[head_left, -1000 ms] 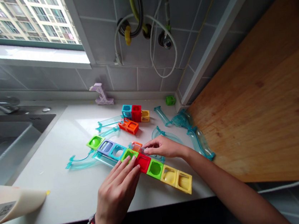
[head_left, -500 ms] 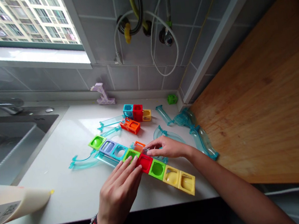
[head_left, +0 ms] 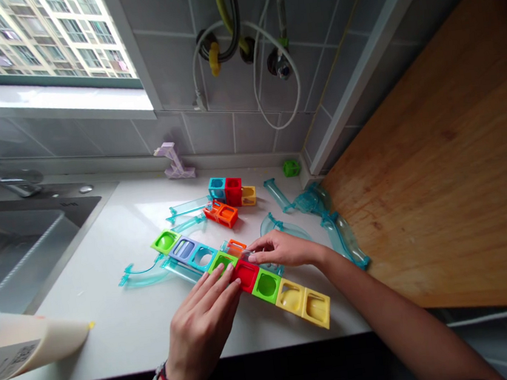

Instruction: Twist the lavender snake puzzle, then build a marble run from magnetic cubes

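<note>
A row of coloured hollow marble-run blocks [head_left: 267, 286] lies slanted across the counter, in green, lilac, blue, red and yellow. My left hand [head_left: 204, 320] grips the row from the front, fingertips over a green and a red block; its thumb is hidden. Behind the red block, my right hand [head_left: 285, 249] pinches a small clear plastic piece [head_left: 245, 255], mostly covered by its fingers. An orange block [head_left: 236, 248] sits against the back of the row, next to those fingertips. Clear blue track pieces [head_left: 183, 270] lie along the row's left end.
Blue, red and yellow blocks [head_left: 234, 191] and an orange pair [head_left: 221, 214] stand behind. Blue tube pieces [head_left: 312, 200] lie beside a wooden board [head_left: 438, 163]. A green block [head_left: 291, 168] is in the corner, a cup [head_left: 37, 346] front left, a sink [head_left: 22, 247] left.
Almost nothing differs. The right fingers have shifted very slightly at the clear piece, and the view has moved a little; the blocks and left hand keep their places.
</note>
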The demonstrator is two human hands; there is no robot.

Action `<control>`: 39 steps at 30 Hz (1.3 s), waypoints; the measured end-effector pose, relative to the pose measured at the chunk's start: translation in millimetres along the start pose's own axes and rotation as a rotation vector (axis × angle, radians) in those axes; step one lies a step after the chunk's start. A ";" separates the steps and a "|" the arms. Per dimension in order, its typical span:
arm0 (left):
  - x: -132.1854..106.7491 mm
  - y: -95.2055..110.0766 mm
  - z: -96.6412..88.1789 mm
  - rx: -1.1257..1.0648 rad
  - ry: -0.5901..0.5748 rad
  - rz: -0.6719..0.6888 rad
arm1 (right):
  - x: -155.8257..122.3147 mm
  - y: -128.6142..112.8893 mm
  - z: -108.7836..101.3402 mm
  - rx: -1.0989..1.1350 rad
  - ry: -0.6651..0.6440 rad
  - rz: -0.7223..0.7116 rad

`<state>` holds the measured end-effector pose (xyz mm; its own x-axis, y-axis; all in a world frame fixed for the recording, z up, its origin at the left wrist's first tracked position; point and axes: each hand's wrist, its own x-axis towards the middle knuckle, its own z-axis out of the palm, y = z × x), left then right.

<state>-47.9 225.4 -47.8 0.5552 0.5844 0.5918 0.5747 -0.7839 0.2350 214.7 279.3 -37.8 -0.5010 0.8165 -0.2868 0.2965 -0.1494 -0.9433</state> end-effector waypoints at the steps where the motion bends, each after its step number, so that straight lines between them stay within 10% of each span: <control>1: 0.0 -0.3 -0.3 0.005 0.000 0.005 | -0.3 0.1 -1.0 -0.013 -0.008 -0.005; 39: 36.8 -20.5 -17.3 0.039 -0.167 -0.010 | 6.8 14.1 0.0 0.051 0.022 -0.002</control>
<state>-49.7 259.3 -17.4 0.6398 0.6214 0.4522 0.6019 -0.7710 0.2079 215.5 282.8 -53.1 -0.4837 0.8288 -0.2814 0.2529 -0.1754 -0.9515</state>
